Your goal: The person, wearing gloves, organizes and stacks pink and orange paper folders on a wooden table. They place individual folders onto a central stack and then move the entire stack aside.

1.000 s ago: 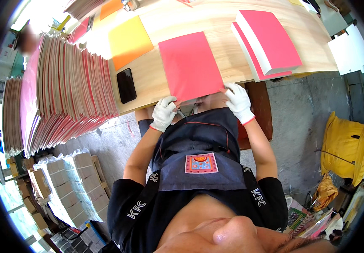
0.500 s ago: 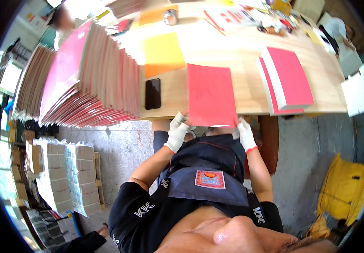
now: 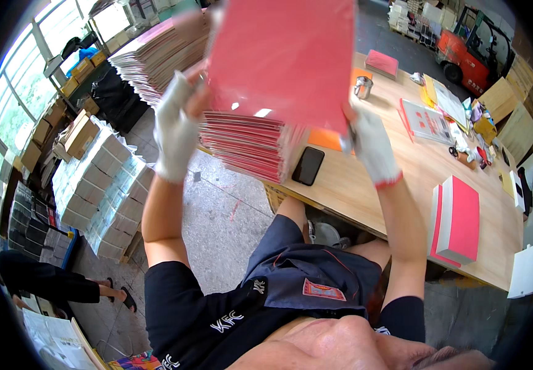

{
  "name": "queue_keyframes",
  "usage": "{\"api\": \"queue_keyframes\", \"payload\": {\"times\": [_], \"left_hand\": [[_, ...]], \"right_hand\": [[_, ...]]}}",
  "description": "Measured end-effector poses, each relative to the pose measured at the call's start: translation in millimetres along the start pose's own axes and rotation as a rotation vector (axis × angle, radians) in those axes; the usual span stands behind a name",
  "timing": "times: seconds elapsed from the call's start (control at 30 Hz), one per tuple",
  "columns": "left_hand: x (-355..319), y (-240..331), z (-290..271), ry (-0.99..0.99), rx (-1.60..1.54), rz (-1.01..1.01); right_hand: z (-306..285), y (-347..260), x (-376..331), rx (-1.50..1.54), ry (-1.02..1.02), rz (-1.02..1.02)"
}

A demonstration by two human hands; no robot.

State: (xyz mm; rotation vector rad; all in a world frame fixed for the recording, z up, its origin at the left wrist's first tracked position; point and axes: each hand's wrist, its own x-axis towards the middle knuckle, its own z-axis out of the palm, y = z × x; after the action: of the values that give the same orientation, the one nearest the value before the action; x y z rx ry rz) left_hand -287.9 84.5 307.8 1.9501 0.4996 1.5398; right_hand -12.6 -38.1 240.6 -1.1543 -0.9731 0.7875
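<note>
A flat red packet with a glossy, clear-film shine (image 3: 284, 61) is raised above the left part of the table. My left hand (image 3: 179, 132), in a white glove with bare fingertips, grips its left edge. At its lower right corner my gloved right hand (image 3: 372, 145) is closed on the edge. Just below and behind the packet stands a tall stack of thin red packets (image 3: 242, 148), partly hidden by it. Beside that stack lies a black phone (image 3: 308, 166). Farther right, a thick pile of red-covered sheets (image 3: 461, 219) rests near the table's front edge.
Another stack (image 3: 149, 55) stands at the far left. The wooden table (image 3: 365, 191) also carries a metal can-like object (image 3: 363, 87), a clear red-edged folder (image 3: 425, 121) and scissors. Wrapped bundles (image 3: 103, 179) stand on the floor left; a person (image 3: 50, 277) is behind them. A forklift (image 3: 473, 52) is at the back.
Both hands have lifted the red packet from the table's front edge up and over to the stack on the left. My view has turned left.
</note>
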Motion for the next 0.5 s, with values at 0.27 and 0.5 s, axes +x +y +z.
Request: {"api": "queue_keyframes", "payload": {"times": [0.27, 0.5], "left_hand": [[56.4, -117.4, -65.4, -0.313, 0.416, -0.184], [-21.2, -94.1, -18.1, 0.258, -0.025, 0.294]], "right_hand": [[59.5, -24.9, 59.7, -0.148, -0.107, 0.145], [15.0, 58.0, -7.3, 0.03, -0.024, 0.153]]}}
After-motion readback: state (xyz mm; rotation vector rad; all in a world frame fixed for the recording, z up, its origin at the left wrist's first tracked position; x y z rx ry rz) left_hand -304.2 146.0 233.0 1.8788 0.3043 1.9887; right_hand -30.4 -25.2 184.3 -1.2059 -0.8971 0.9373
